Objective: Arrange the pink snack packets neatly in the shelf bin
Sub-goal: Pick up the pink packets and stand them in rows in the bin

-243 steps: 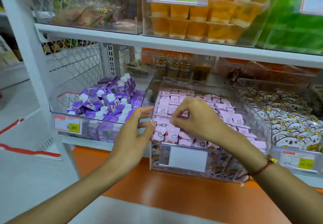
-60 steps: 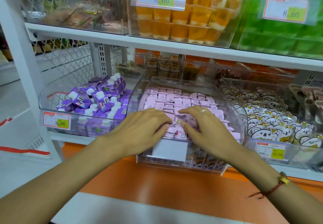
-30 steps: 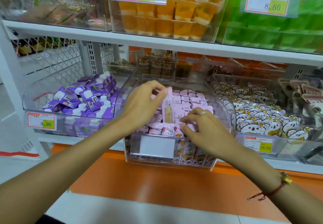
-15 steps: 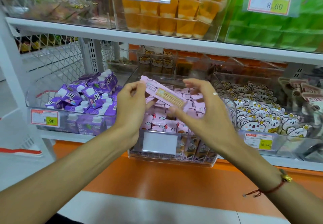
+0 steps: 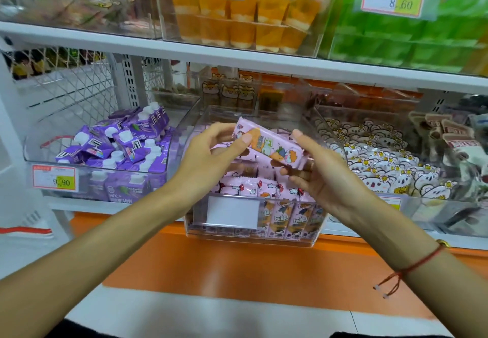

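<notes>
A clear plastic shelf bin [image 5: 253, 237] stands at the middle of the shelf, filled with pink snack packets [image 5: 248, 187] standing in rows. One long pink packet [image 5: 272, 145] with a cartoon print is held above the bin, tilted down to the right. My left hand [image 5: 211, 155] pinches its upper left end between thumb and fingers. My right hand [image 5: 317, 168] grips its lower right end, thumb on top and fingers curled underneath. The packets behind my hands are hidden.
A bin of purple drink cartons [image 5: 118, 147] stands to the left, a bin of koala-print packets [image 5: 383, 163] to the right. Above, a white shelf [image 5: 237, 60] carries orange jelly cups [image 5: 237, 18] and green packs [image 5: 409, 34]. An orange ledge [image 5: 237, 266] runs below.
The lifted packet has been turned over between both hands, so its cartoon front now faces me. Both hands stay above the bin, slightly further forward.
</notes>
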Motion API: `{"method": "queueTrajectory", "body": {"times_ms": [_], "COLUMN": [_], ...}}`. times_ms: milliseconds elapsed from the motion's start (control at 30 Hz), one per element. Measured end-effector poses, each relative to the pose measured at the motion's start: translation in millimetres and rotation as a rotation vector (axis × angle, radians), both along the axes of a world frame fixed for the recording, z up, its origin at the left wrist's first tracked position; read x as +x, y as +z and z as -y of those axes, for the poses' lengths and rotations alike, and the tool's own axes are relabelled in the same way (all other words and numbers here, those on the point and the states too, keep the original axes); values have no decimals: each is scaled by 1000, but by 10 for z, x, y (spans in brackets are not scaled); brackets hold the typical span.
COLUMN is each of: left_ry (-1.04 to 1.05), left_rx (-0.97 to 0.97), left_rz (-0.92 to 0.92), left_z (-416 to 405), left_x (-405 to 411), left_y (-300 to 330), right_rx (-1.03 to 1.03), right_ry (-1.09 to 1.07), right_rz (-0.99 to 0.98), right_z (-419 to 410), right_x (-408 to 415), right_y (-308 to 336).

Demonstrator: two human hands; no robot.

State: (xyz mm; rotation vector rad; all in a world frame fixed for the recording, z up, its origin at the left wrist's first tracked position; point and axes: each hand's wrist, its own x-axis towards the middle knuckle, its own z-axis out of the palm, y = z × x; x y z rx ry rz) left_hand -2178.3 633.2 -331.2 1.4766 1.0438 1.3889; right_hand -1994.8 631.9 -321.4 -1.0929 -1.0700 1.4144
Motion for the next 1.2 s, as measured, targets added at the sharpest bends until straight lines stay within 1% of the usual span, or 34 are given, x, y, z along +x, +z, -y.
{"method": "queueTrajectory", "body": {"times_ms": [100, 167, 267, 333, 367, 433, 500, 567, 600, 667, 767, 833, 1000, 1067, 1133, 1167, 1200], "left_ry": [44, 65, 85, 97, 112, 131, 120, 104, 105, 146, 181, 180, 200, 197, 194, 192, 189], "left_rx": [-54, -64, -24, 73, 129, 221, 277, 327, 355, 398, 434, 447, 450, 433, 414, 407, 402], "left_rz": [66, 29, -35, -129, -218, -468, -781, -1074, -1169, -1264, -1304, -1313, -1311, -1292, -1285, -1282, -1280], "left_z": [-28, -43, -53, -60, -67, -66, -36, -4, 7, 15, 14, 19, 15, 17, 16, 15, 12], "left_x": [13, 21, 30, 3, -29, -120, -197, -233, -242, -261, -300, -311, -299, -293, -292, -291, -290], "left_y": [-40, -85, -104, -89, -83, -92, -124, -168, -182, -189, -197, -203, -205, -198, -193, -190, -189], "right_rx": [2, 70, 205, 233, 240, 277, 323, 374, 412, 510, 594, 641, 878, 873, 806, 780, 750], "right_ry": [120, 124, 2, -125, -191, -295, -337, -320, -295, -225, -123, -88, -94, -55, 63, 113, 138], "right_rz": [-87, -116, -74, -70, -73, -18, 110, 270, 362, 566, 833, 914, 1091, 1183, 1332, 1357, 1330], "right_z": [1, 7, -9, -29, -47, -74, -94, -95, -89, -79, -101, -111, -161, -205, -236, -244, -248], "right_x": [41, 40, 2, -18, -11, 6, 14, -19, -44, -60, 32, 77, -162, -274, -328, -325, -302], "right_y": [0, 11, 16, 14, 7, 6, -28, -85, -117, -149, -64, 19, 5, -115, -252, -294, -307]}}
